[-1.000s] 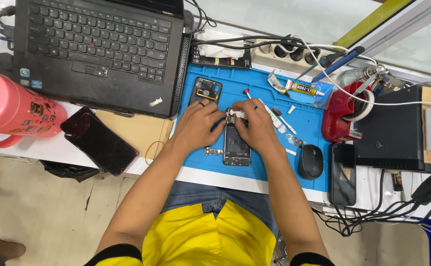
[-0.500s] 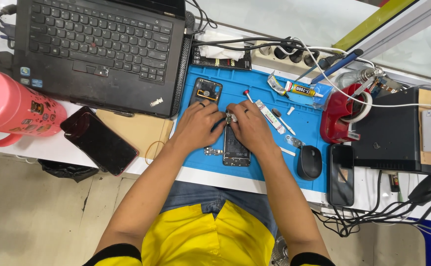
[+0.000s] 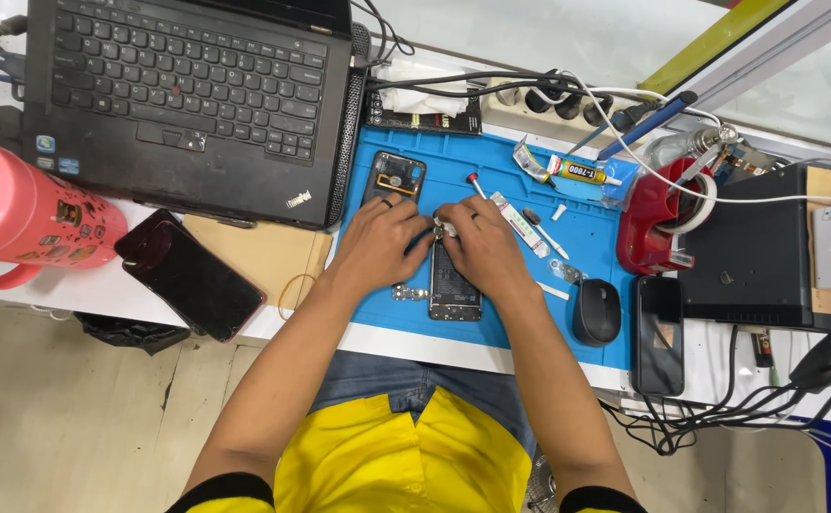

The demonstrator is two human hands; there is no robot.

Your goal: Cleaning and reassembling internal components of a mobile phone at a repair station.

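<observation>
An opened phone [image 3: 454, 288] lies with its insides showing on the blue work mat [image 3: 515, 313]. Both hands meet over its top end. My left hand [image 3: 377, 239] pinches a thin dark tool [image 3: 421, 237] that points toward the phone. My right hand [image 3: 482, 249] covers the phone's upper half, its fingertips closed on a small pale part [image 3: 443, 228]. A small metal piece [image 3: 404, 293] lies on the mat by my left wrist. A phone back cover [image 3: 393, 178] rests just beyond my left hand.
A black laptop [image 3: 187, 95] sits at the left, with a pink bottle [image 3: 26, 214] and a dark phone [image 3: 189, 274] near it. On the right are a screwdriver [image 3: 477, 182], a glue tube [image 3: 582, 171], a mouse [image 3: 596, 312], another phone [image 3: 659, 332], a red tape dispenser [image 3: 658, 218], a black box [image 3: 757, 247] and cables.
Both hands stay over the top of the opened phone, with the fingertips drawn slightly closer together. Nothing else on the mat has moved.
</observation>
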